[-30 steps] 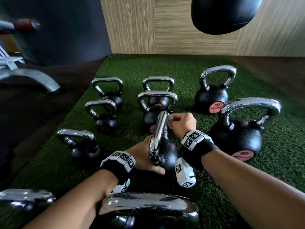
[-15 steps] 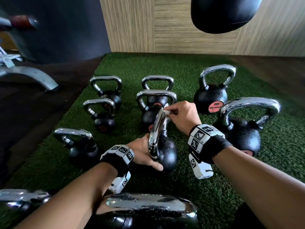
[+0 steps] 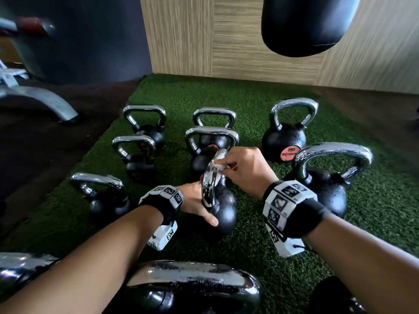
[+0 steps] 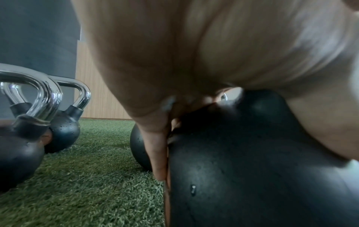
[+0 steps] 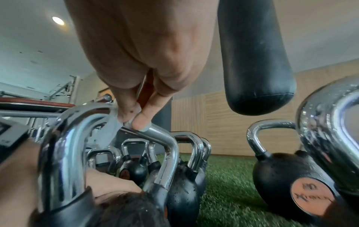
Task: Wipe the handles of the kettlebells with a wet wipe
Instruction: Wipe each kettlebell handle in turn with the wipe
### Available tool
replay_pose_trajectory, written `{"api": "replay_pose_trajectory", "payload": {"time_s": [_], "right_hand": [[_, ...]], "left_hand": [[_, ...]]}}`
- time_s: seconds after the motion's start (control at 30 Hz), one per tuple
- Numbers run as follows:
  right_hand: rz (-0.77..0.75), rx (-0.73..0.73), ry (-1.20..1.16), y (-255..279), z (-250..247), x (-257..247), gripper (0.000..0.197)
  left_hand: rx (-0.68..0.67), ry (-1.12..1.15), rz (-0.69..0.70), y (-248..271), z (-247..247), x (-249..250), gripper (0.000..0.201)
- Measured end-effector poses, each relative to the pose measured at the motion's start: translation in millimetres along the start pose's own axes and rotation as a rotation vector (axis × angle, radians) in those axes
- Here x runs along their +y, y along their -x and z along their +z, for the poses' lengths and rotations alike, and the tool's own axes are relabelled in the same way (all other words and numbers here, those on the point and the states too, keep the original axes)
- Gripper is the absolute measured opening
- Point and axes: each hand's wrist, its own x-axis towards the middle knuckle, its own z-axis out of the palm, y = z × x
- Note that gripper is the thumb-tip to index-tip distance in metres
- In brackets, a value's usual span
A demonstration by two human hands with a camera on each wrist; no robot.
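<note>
A small black kettlebell (image 3: 223, 208) with a chrome handle (image 3: 209, 183) stands on the green turf in the middle. My left hand (image 3: 196, 203) cups its black ball (image 4: 252, 161) from the left, fingers (image 4: 157, 153) wrapped down its side. My right hand (image 3: 246, 172) pinches a white wet wipe (image 3: 217, 165) against the top of the chrome handle (image 5: 81, 130). In the right wrist view the wet wipe (image 5: 110, 130) is held between thumb and fingers on the bar.
Several more chrome-handled kettlebells stand around on the turf (image 3: 374, 200), among them a large one (image 3: 326, 184) at right and one (image 3: 195, 288) at the near edge. A black punching bag (image 3: 306, 23) hangs above the back right. A metal machine base (image 3: 40, 98) lies at left.
My right hand has slid with the wipe along the handle's top, away from me. The left hand has stayed on the ball.
</note>
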Motion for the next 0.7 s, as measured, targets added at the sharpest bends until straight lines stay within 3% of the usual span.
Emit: {"api": "replay_pose_trajectory", "payload": {"time_s": [0.07,0.17,0.3,0.43,0.47,0.6,0.7], "right_hand": [[0.038,-0.035,-0.028,-4,-8,-1,0.021],[0.135,-0.054,-0.095,-4,-12,-2,0.022],[0.235,-0.062,-0.189,6,-5,-10,0.018],[0.345,-0.048,-0.289,3,-4,-11,0.021],[0.37,-0.061,-0.316,5,-3,-10,0.022],[0.374,-0.164,-0.298,20,7,-11,0.024],[0.39,-0.159,-0.287,22,11,-7,0.024]], "left_hand": [[-0.005,0.014,0.015,1,-1,5,0.035],[-0.035,0.056,0.032,-2,-5,6,0.046],[-0.033,0.045,-0.069,-4,-8,1,0.046],[-0.024,0.07,-0.099,-4,-8,4,0.106],[-0.022,0.073,-0.094,-4,-9,4,0.112],[-0.058,0.015,0.031,-3,-9,5,0.083],[-0.049,0.017,0.079,-6,-7,1,0.075]]}}
